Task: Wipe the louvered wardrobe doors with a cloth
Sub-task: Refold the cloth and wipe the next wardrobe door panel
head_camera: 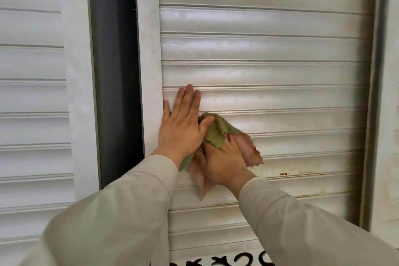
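Head camera, looking at the right-hand louvered door [269, 67]: the left hand [183, 123] lies flat against its slats beside the white frame stile [151, 60], fingers straight and together, thumb spread toward the cloth. The right hand [222, 164] presses the cloth [218, 131] against the slats just below and to the right — its fingers are mostly hidden under the fabric, so I cannot tell whether they curl round it or lie flat. The cloth is green on its upper fold and pink lower down (a brownish stain marks its right edge). Rusty specks [285, 173] sit on a slat to the right of the hands. A dark gap [114, 71] separates this door from the left louvered door [32, 93]. Both sleeves [121, 211] are pale beige.
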`<state>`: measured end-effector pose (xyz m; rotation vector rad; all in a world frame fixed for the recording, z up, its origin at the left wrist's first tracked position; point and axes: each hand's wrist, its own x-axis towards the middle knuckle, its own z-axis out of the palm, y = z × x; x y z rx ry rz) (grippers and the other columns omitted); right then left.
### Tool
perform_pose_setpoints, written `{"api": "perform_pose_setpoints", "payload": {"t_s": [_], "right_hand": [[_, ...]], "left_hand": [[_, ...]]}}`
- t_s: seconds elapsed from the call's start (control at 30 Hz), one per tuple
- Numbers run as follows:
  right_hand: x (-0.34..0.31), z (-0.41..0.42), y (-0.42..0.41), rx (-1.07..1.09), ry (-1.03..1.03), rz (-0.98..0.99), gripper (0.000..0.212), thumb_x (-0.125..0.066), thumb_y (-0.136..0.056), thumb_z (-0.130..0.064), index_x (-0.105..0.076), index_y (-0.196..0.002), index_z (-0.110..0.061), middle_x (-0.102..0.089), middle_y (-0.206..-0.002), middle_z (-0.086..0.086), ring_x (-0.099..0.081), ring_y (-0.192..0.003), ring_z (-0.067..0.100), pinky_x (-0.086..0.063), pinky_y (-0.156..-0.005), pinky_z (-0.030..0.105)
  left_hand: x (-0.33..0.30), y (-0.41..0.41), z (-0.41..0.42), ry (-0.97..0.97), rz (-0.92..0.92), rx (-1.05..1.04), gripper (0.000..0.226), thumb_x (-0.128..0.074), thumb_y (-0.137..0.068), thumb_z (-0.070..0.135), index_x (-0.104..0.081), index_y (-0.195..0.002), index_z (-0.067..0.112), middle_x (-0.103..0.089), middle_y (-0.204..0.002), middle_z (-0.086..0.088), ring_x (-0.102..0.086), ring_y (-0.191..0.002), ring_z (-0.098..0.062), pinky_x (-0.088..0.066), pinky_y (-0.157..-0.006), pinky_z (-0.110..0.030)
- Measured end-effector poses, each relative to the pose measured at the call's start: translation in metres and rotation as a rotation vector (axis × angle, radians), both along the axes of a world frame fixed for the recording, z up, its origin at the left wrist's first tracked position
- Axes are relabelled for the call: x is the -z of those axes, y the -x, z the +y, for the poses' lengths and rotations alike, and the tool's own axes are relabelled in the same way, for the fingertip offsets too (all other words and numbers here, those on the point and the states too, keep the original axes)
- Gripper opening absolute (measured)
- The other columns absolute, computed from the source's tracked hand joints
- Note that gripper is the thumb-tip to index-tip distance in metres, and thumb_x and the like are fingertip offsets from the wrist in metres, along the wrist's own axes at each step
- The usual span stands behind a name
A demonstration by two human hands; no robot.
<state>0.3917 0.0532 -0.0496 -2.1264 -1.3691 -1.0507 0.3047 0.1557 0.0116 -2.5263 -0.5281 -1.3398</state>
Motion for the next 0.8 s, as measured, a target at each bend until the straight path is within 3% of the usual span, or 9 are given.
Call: {"api": "perform_pose_setpoints", "payload": {"t_s": [0.13, 0.27, 0.37, 0.43, 0.5, 0.57, 0.67, 0.73, 0.8], "right_hand": [[0.009, -0.018, -0.029, 0.157, -0.117, -0.04, 0.043, -0.044, -0.09, -0.05, -0.065, -0.112, -0.021, -0.067, -0.111, 0.01, -0.06, -0.103, 0.038, -0.039, -0.093, 0.046], [0.003, -0.046, -0.039, 0.243, -0.126, -0.086, 0.066, -0.058, -0.076, -0.069, -0.066, -0.112, -0.014, -0.068, -0.102, 0.008, -0.065, -0.093, 0.036, -0.051, -0.084, 0.043], [-0.002, -0.077, -0.049, 0.361, -0.181, 0.199, 0.089, -0.04, -0.072, -0.085, -0.053, -0.134, -0.022, -0.06, -0.125, 0.007, -0.057, -0.116, 0.033, -0.046, -0.1, 0.042], [0.001, -0.09, -0.083, 0.407, -0.329, 0.436, 0.09, -0.034, -0.071, -0.085, -0.048, -0.137, -0.025, -0.055, -0.134, 0.008, -0.052, -0.123, 0.034, -0.04, -0.106, 0.045], [0.0, -0.1, -0.119, 0.423, -0.515, 0.677, 0.079, -0.046, -0.065, -0.091, -0.057, -0.117, -0.032, -0.064, -0.115, 0.002, -0.062, -0.107, 0.031, -0.051, -0.093, 0.046], [-0.002, -0.105, -0.132, 0.383, -0.575, 0.824, 0.077, -0.043, -0.062, -0.096, -0.061, -0.094, -0.028, -0.068, -0.089, -0.002, -0.067, -0.083, 0.026, -0.056, -0.078, 0.042], [-0.008, -0.102, -0.093, 0.545, -0.503, 0.54, 0.069, -0.043, -0.061, -0.08, -0.061, -0.107, -0.031, -0.065, -0.106, -0.002, -0.063, -0.099, 0.025, -0.053, -0.089, 0.045], [-0.007, -0.093, -0.06, 0.372, -0.311, 0.407, 0.08, -0.051, -0.067, -0.067, -0.046, -0.135, -0.025, -0.048, -0.131, 0.003, -0.046, -0.126, 0.028, -0.036, -0.109, 0.045], [-0.005, -0.081, -0.037, 0.146, -0.131, 0.344, 0.086, -0.046, -0.073, -0.065, -0.035, -0.146, -0.02, -0.04, -0.142, 0.007, -0.034, -0.136, 0.029, -0.022, -0.117, 0.04]], "left_hand": [[0.002, 0.003, 0.008, -0.018, -0.035, -0.02, 0.082, 0.0, -0.091, 0.073, 0.01, -0.158, 0.026, 0.026, -0.162, 0.008, 0.029, -0.147, -0.007, 0.02, -0.119, -0.041], [0.006, 0.014, 0.03, -0.054, -0.099, -0.04, 0.079, -0.006, -0.094, 0.07, 0.001, -0.16, 0.025, 0.016, -0.165, 0.008, 0.022, -0.149, -0.007, 0.012, -0.122, -0.043], [0.008, 0.019, 0.039, -0.077, -0.128, -0.046, 0.079, -0.011, -0.096, 0.069, -0.006, -0.16, 0.023, 0.007, -0.167, 0.005, 0.013, -0.152, -0.011, 0.006, -0.123, -0.046], [0.009, 0.023, 0.042, -0.087, -0.151, -0.049, 0.079, -0.014, -0.096, 0.068, -0.009, -0.16, 0.022, 0.003, -0.167, 0.003, 0.008, -0.153, -0.013, 0.003, -0.123, -0.047], [0.009, 0.028, 0.047, -0.105, -0.174, -0.06, 0.079, -0.017, -0.097, 0.068, -0.014, -0.16, 0.02, -0.002, -0.168, 0.001, 0.003, -0.154, -0.016, 0.001, -0.123, -0.048], [0.009, 0.032, 0.049, -0.091, -0.201, -0.074, 0.077, -0.02, -0.097, 0.067, -0.019, -0.159, 0.02, -0.006, -0.167, 0.0, 0.0, -0.154, -0.018, 0.0, -0.122, -0.049], [0.006, 0.028, 0.039, 0.018, -0.341, -0.094, 0.067, -0.035, -0.101, 0.057, -0.034, -0.151, 0.014, -0.021, -0.163, -0.01, -0.011, -0.152, -0.026, -0.003, -0.119, -0.058], [0.0, 0.02, 0.022, 0.041, -0.449, -0.103, 0.057, -0.046, -0.099, 0.047, -0.047, -0.138, 0.006, -0.034, -0.152, -0.018, -0.024, -0.145, -0.035, -0.009, -0.118, -0.064], [-0.005, 0.008, 0.002, -0.091, -0.467, -0.076, 0.047, -0.053, -0.094, 0.038, -0.056, -0.127, 0.004, -0.045, -0.143, -0.018, -0.039, -0.135, -0.038, -0.019, -0.116, -0.06]]}}
